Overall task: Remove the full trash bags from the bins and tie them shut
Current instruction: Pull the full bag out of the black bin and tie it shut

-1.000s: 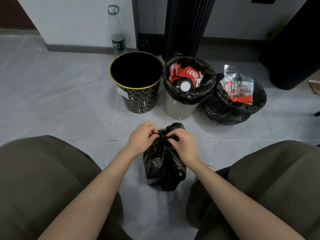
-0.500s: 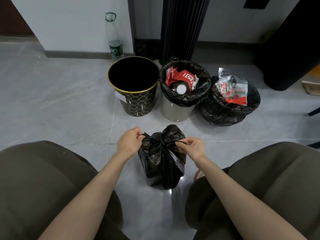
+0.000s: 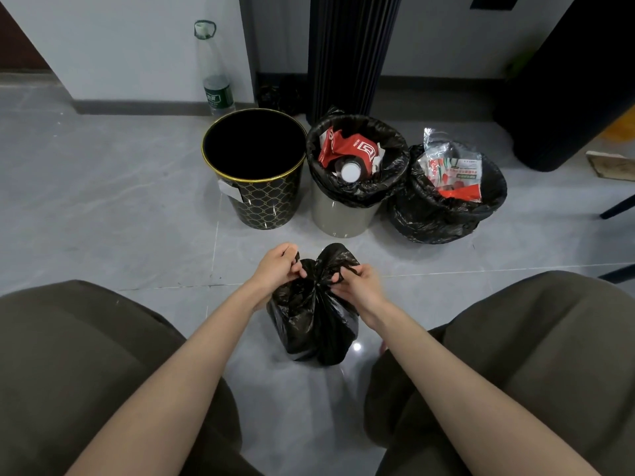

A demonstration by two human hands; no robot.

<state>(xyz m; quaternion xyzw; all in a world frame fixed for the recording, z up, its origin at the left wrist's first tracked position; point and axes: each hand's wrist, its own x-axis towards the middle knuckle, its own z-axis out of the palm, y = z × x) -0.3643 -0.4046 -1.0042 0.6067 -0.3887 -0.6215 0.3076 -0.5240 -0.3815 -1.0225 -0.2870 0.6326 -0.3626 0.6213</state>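
A full black trash bag (image 3: 314, 321) stands on the grey floor between my knees, its top gathered into a neck. My left hand (image 3: 278, 271) pinches the left end of the bag's top. My right hand (image 3: 357, 286) grips the right end, fingers curled around the plastic. Behind it stand three bins in a row. The black bin with a gold rim (image 3: 256, 168) has no bag in it. The grey bin (image 3: 347, 214) is lined with a black bag holding red packaging and a bottle. The right bin (image 3: 443, 214) is wrapped in a black bag holding clear wrappers.
A clear plastic bottle (image 3: 214, 73) stands against the white wall behind the bins. A dark ribbed column (image 3: 350, 53) rises behind the grey bin, and a large dark object (image 3: 563, 80) fills the right. My knees (image 3: 79, 355) flank the bag.
My hands, pulled apart with the bag's ends half a second ago, have come back close together at the bag's neck. The view has tilted slightly.
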